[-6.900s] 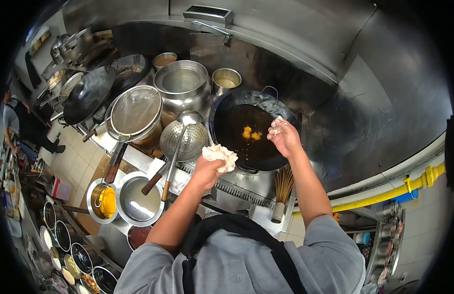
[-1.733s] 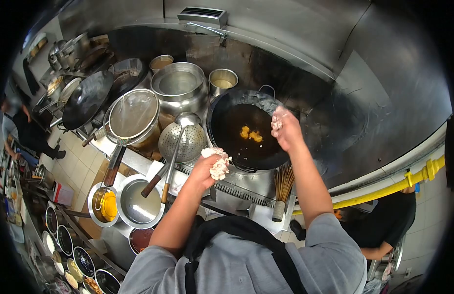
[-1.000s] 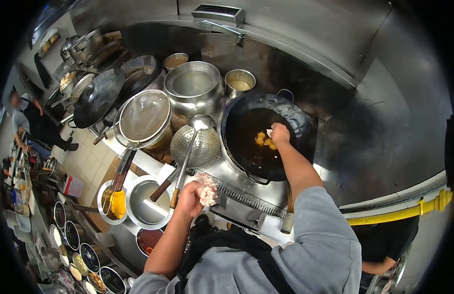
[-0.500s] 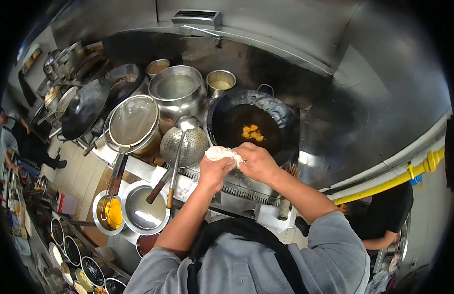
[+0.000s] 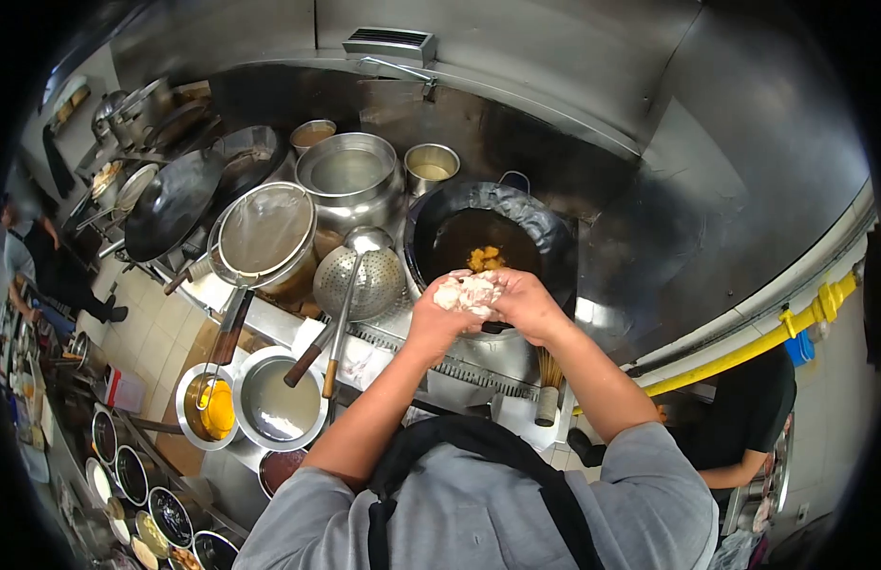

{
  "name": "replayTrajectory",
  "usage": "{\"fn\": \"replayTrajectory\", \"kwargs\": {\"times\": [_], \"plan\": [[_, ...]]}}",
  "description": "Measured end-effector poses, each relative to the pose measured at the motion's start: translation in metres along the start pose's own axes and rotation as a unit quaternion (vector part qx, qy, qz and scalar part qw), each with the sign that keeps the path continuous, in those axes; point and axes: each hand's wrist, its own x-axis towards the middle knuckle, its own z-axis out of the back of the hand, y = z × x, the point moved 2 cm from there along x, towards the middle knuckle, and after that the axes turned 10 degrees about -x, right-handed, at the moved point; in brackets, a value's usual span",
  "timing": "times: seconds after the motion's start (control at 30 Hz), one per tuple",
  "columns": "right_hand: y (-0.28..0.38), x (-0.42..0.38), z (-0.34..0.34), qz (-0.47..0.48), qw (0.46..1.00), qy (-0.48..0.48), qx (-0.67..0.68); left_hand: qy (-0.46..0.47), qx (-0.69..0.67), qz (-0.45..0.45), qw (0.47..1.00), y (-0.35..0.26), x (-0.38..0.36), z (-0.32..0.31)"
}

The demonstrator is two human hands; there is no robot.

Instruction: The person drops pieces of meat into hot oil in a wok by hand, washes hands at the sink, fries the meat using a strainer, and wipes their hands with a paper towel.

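A clump of pale, white-coated food pieces [image 5: 467,294] rests between my two hands, near the front rim of a dark wok [image 5: 416,233]. My left hand [image 5: 438,321] cups the clump from the left and below. From the right, my right hand [image 5: 530,306] closes its fingers against the clump. What kind of food it is, I cannot make out. Dark oil [image 5: 459,237] fills the bottom of the wok, and golden fried pieces [image 5: 485,258] sit in it just beyond my fingers.
Left of the wok are a perforated skimmer [image 5: 341,285] with a ladle [image 5: 369,239] on it, a round strainer [image 5: 266,228] and a large metal pot [image 5: 347,171]. A bamboo brush [image 5: 548,389] lies front right. Another person [image 5: 744,418] stands at the right, beyond a yellow pipe [image 5: 754,359].
My hands have moved right and slightly forward with the clump, closer to the wok's front rim. The clump now shows as looser pieces, and my right hand has turned to cup its side.
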Motion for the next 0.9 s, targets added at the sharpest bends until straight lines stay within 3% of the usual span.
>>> {"fn": "replayTrajectory", "kwargs": {"times": [0.07, 0.2, 0.33, 0.43, 0.57, 0.63, 0.8, 0.87, 0.9], "plan": [[-0.001, 0.001, -0.004, -0.011, 0.998, 0.016, -0.059, 0.037, 0.234, -0.194, 0.952, 0.000, 0.009, 0.006], [0.006, 0.002, 0.003, 0.040, 0.981, -0.026, -0.189, -0.045, 0.250, -0.157, 0.954, -0.007, 0.001, 0.006], [0.008, -0.001, 0.015, 0.028, 0.998, -0.011, -0.057, -0.085, 0.131, -0.129, 0.979, -0.012, 0.008, 0.023], [0.004, 0.002, 0.021, 0.029, 0.953, 0.119, 0.276, -0.114, 0.014, -0.043, 0.993, -0.017, 0.006, 0.023], [-0.005, 0.011, 0.021, 0.027, 0.950, 0.092, 0.299, -0.042, -0.026, 0.011, 0.999, -0.019, 0.006, 0.010], [-0.017, 0.021, 0.024, 0.034, 0.990, 0.058, 0.125, -0.041, -0.025, 0.020, 0.999, -0.016, 0.008, 0.008], [-0.027, 0.026, 0.029, 0.026, 0.988, 0.042, 0.147, -0.022, -0.038, 0.036, 0.998, -0.011, 0.013, 0.011], [-0.046, 0.042, 0.054, 0.064, 0.912, 0.049, 0.403, -0.011, -0.056, 0.006, 0.998, -0.014, 0.012, 0.015], [-0.052, 0.044, 0.060, 0.029, 0.868, -0.013, 0.495, -0.029, -0.040, 0.001, 0.999, -0.018, 0.011, 0.017]]}}
